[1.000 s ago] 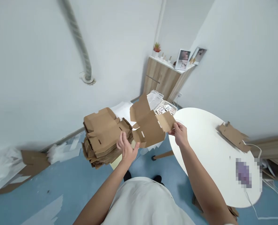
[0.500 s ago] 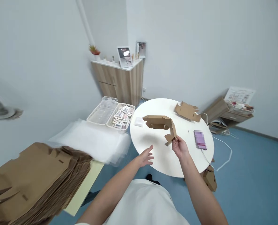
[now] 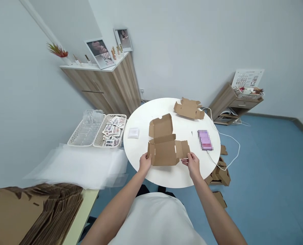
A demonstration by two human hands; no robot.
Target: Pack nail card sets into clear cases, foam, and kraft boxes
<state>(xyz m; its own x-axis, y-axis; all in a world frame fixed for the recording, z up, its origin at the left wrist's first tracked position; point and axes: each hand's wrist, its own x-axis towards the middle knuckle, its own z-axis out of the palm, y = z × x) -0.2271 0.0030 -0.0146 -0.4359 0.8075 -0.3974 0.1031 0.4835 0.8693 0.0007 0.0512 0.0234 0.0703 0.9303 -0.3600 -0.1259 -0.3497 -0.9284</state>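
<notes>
Between my hands is a partly unfolded brown cardboard box (image 3: 164, 153), its lid flap tilted up toward the far side. My left hand (image 3: 144, 162) grips the box's left side flap. At the right, my right hand (image 3: 192, 163) pinches the edge of the other side flap, with some fingers spread underneath. The box is over the near half of a round white table (image 3: 164, 177). Farther back on the table lies a second cardboard box (image 3: 189, 109), partly folded. A small white packet (image 3: 133, 133) rests to the left of the held box.
A purple, pixelated object (image 3: 205, 140) with a white cable (image 3: 239, 149) lies at the table's right. Left stand a basket of printed packets (image 3: 110, 132), a basket of clear plastic (image 3: 86, 131), white sheets (image 3: 77, 166) and stacked flat cardboard (image 3: 51, 211). Folded boxes (image 3: 220, 173) sit on the floor.
The cardboard box has swung from a folded, edge-on pose to lying spread out facing me. My left hand, open and apart before, has taken hold of its left flap. The view has shifted.
</notes>
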